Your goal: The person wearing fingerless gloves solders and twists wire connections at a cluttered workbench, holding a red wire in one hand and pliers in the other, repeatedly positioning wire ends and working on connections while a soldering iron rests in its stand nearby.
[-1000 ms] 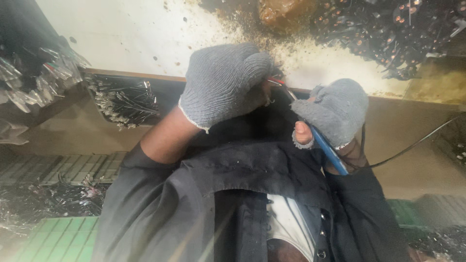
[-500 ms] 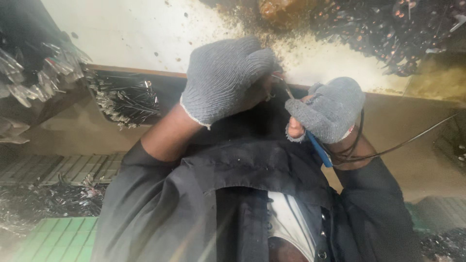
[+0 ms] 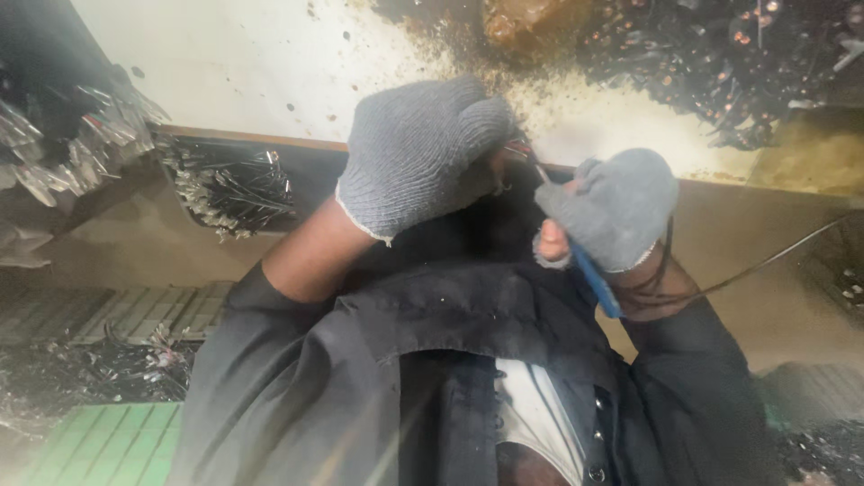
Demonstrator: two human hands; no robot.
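Observation:
Both my hands wear grey knit gloves and are held close in front of my chest. My left hand [image 3: 423, 153] is a closed fist pinching the end of a thin wire [image 3: 520, 151] with a bit of red on it. My right hand [image 3: 614, 209] grips a blue-handled hand tool [image 3: 596, 281]. Its thin metal tip [image 3: 543, 174] reaches up to the fingers of my left hand. A thin black wire [image 3: 765, 263] loops round my right wrist and trails off to the right. What lies between the two fists is mostly hidden.
A dark tray [image 3: 229, 184] of cut wire pieces sits at the left under a white surface [image 3: 234, 63]. A heap of dark scrap with copper bits [image 3: 720, 63] lies top right. More wire bundles [image 3: 72, 144] are at far left, and a green mat [image 3: 99, 445] is bottom left.
Both hands stay almost in place. The blue handle has swung slightly to the left in my right hand.

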